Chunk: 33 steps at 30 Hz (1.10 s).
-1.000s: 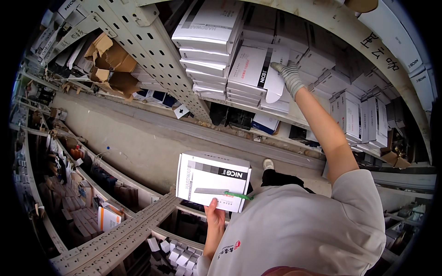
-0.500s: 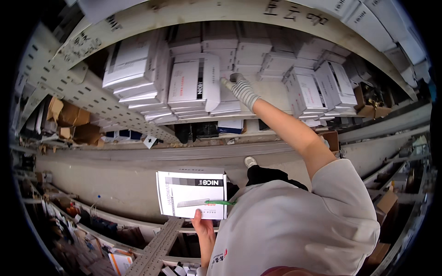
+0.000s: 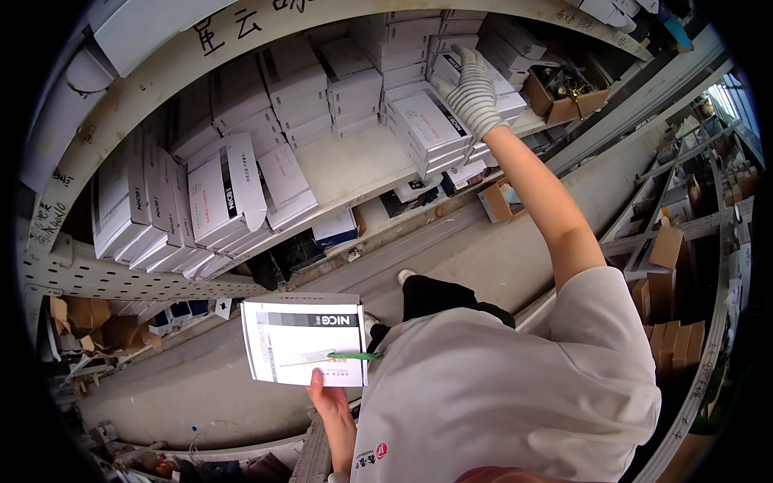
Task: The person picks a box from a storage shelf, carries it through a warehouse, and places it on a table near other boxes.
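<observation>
My left hand (image 3: 328,401) is bare and grips a white cardboard box (image 3: 282,334) by its near edge, thumb on the printed face. A green cord (image 3: 354,356) runs over that face and past the right edge; a thin grey strip lies at its left end. My right hand (image 3: 477,95), in a grey-striped white glove, reaches over the right end of the shelf. Its thumb and fingers are spread above a white box (image 3: 509,101), beside a short stack of white boxes (image 3: 427,127). Whether the fingertips touch the box I cannot tell.
More white boxes (image 3: 228,189) stand at the shelf's left, some on edge, with further stacks behind. A brown carton (image 3: 568,101) of metal parts sits at the right end. The shelf's upper beam (image 3: 266,24) arches overhead. Loaded racks (image 3: 676,241) line the aisle's right.
My right hand has moved right along the shelf, from the left box stacks to the right ones. The view has turned right. My left hand keeps hold of the box.
</observation>
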Each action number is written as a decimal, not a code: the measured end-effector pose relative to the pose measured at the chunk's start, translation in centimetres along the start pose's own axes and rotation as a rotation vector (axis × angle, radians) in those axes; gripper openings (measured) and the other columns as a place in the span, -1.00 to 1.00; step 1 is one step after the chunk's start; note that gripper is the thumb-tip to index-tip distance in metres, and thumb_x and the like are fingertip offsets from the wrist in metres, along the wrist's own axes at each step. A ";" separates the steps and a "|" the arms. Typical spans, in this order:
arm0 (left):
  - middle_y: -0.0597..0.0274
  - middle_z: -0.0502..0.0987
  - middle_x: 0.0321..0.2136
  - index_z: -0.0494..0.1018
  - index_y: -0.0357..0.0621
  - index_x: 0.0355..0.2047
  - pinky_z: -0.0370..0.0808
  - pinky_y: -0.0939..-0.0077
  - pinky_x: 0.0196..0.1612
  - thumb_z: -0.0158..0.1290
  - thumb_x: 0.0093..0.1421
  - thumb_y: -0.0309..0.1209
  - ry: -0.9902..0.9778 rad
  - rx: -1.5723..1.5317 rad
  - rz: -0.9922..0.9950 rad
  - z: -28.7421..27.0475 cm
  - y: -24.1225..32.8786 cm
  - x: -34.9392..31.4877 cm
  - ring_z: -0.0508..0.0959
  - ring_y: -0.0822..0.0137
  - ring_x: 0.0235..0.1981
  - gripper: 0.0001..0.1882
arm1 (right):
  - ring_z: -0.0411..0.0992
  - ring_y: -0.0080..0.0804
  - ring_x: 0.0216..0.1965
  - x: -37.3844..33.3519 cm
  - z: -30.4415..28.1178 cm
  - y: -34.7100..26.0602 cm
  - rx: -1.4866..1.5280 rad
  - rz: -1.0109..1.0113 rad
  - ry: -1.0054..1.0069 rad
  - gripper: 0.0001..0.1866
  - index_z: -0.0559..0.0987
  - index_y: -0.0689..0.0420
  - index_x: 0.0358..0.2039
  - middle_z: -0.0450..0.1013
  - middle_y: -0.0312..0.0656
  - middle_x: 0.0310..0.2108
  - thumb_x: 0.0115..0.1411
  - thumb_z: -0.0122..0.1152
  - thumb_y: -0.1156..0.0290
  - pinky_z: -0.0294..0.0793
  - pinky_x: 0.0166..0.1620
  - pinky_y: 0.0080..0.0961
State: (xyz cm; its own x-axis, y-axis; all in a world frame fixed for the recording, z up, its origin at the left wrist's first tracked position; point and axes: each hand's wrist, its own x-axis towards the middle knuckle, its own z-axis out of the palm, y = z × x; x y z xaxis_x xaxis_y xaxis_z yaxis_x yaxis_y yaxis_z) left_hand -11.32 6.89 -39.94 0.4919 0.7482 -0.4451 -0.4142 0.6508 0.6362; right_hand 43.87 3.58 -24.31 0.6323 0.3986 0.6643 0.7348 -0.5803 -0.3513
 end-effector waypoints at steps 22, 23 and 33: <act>0.07 0.33 0.00 0.12 -0.26 0.13 0.31 0.24 0.11 0.10 0.05 -0.44 0.204 -0.207 0.187 11.5 -11.1 -4.9 0.36 0.18 0.04 -0.35 | 0.38 -0.27 -0.25 8.1 -0.6 3.2 -0.277 -0.905 0.264 -0.54 0.45 0.02 -0.20 0.40 -0.27 -0.31 -0.19 0.29 0.27 0.36 -0.17 -0.25; 0.07 0.34 0.01 0.12 -0.26 0.13 0.31 0.24 0.11 0.10 0.05 -0.43 0.214 -0.178 0.203 12.0 -10.6 -4.7 0.36 0.18 0.03 -0.35 | 0.36 -0.32 -0.30 7.0 -0.3 3.9 -0.179 -0.945 0.326 -0.58 0.44 -0.02 -0.25 0.37 -0.33 -0.36 -0.21 0.28 0.34 0.33 -0.21 -0.31; 0.10 0.36 0.00 0.12 -0.26 0.14 0.32 0.27 0.10 0.13 0.06 -0.32 0.195 -0.020 0.214 10.6 -7.5 -3.2 0.37 0.21 0.03 -0.33 | 0.34 -0.48 -0.41 2.3 3.0 5.6 -0.063 -0.890 0.428 -0.63 0.42 -0.13 -0.29 0.36 -0.48 -0.45 -0.18 0.24 0.45 0.27 -0.30 -0.45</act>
State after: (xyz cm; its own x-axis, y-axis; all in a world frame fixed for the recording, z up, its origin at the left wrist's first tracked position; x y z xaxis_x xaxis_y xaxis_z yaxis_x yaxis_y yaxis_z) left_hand -1.71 -1.70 -36.61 0.2363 0.8780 -0.4162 -0.5084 0.4767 0.7171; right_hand 50.19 3.36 -26.70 -0.2952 0.4245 0.8560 0.8768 -0.2355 0.4191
